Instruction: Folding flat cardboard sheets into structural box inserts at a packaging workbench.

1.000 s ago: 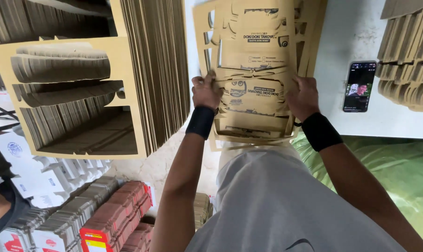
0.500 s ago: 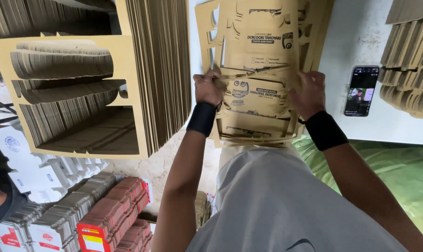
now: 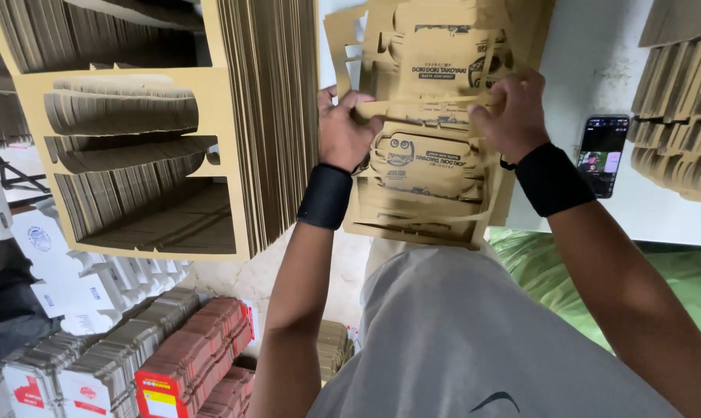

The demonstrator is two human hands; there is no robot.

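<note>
Printed cardboard sheet [image 3: 432,166], pinched by left hand [image 3: 344,128] fingers; right hand [image 3: 513,112] fingers gripping too

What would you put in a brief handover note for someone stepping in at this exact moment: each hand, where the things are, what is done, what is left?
Left hand: gripping the left edge of the top printed cardboard sheet.
Right hand: gripping its right edge.
The sheet lies on a stack of like sheets on the white table, beside a phone.
Done: a stack with its cut-outs removed stands at left.
Left: the held sheet's box shapes are not yet pulled free.
</note>
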